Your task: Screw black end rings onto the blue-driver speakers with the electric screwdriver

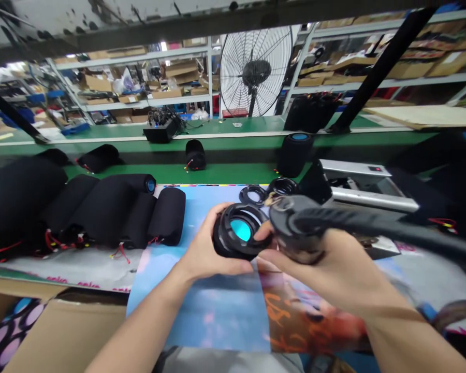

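Note:
My left hand [205, 251] is wrapped round a black cylindrical speaker [221, 235], tilted so its end faces up. A teal disc [241, 230] shows inside the black ring at that end. My right hand [334, 269] grips a black round-bodied tool [295, 223] with a thick black cable [373, 228] running off to the right. Its thumb and a fingertip reach the right edge of the speaker's ring. The tool's working end is hidden beneath its body and my hand. Just beyond lie two loose black rings [253, 195].
Several black fabric-covered cylinders [166, 215] with red wires line the left. Another cylinder [294, 154] stands upright behind. A silver metal frame [368, 181] is at right. A printed sheet [202, 305] covers the bench before me. An open carton [73, 331] sits lower left; a large fan [256, 72] stands behind.

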`<state>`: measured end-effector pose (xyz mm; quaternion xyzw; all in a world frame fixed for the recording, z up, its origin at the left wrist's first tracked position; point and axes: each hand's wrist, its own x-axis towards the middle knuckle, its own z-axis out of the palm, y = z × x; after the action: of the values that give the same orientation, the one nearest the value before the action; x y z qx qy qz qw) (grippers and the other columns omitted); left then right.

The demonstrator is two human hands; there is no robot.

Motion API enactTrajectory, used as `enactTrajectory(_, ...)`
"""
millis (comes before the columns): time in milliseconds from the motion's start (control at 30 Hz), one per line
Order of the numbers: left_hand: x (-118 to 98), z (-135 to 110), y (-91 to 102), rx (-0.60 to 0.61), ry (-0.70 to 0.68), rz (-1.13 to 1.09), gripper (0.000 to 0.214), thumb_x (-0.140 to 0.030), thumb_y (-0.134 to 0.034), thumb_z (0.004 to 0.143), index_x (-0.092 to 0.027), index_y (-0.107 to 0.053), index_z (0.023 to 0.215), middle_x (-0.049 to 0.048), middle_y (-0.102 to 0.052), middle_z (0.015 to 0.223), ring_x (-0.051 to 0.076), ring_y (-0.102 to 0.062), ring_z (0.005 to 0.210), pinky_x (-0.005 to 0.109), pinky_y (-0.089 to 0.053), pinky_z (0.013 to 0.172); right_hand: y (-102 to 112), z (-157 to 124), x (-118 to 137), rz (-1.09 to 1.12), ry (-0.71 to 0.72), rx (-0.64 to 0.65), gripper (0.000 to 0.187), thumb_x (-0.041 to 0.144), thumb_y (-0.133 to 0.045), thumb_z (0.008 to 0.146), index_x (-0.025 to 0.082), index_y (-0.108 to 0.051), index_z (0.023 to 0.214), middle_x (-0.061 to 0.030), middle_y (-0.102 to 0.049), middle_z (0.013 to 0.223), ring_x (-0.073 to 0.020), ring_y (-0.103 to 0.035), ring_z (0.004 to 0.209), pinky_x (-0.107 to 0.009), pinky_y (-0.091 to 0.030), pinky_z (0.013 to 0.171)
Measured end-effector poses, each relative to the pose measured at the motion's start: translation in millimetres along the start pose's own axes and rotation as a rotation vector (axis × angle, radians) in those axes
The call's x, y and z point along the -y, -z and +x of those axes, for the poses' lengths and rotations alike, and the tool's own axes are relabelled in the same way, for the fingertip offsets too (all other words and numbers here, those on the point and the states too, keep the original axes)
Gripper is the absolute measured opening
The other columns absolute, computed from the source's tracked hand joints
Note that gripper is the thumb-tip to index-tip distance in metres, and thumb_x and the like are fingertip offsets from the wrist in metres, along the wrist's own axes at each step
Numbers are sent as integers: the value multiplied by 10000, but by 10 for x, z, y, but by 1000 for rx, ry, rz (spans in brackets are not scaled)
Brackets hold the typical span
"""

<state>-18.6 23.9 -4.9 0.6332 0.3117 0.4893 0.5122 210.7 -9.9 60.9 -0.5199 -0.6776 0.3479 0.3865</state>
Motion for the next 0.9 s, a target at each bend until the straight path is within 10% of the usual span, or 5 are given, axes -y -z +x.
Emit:
enactTrajectory(100,-48,-19,-71,-42,32,-35,1114,-467,-1089,506,-251,-500,1426,147,-696,1441,405,-677,1366,526,-539,1186,1,52,40,-27,14,46,389,448,-814,806,275,-752,1149,4,-794,897,-214,-767,786,-272,-640,632)
enactTrajectory(300,-107,-150,-214,-190,-6,160,1028,-285,-874,732,-282,-338,1608,143,-580,1565,376,-604,1448,535,-459,1260,-83,86,-5,76,29,-331,389,455,-927,711,237,-721,959,-28,-803,926,-194,-764,763,-313,-692,764)
enactTrajectory(467,-88,-117,-376,-261,122,80,1369,-420,-1059,527,-311,-273,1643,156,-521,1605,425,-564,1471,593,-414,1283,-149,103,-67,148,19,-236,388,449,-914,725,226,-713,970,-28,-799,910,-165,-734,683,-256,-658,631)
enactTrajectory(700,-215,-2,-405,-300,80,42,797,-239,-930,593,-223,-591,1314,108,-711,1356,367,-683,1301,504,-551,1134,-23,49,-119,-58,60,-45,407,516,-849,798,262,-716,1088,-25,-802,1003,-230,-776,872,-324,-677,718)
enactTrajectory(900,-208,-3,-335,-232,124,11,892,-282,-1027,526,-256,-562,1287,89,-732,1313,355,-710,1244,498,-560,1103,46,181,27,-28,61,-47,451,524,-912,662,230,-712,939,-62,-809,992,-278,-783,910,-354,-686,724)
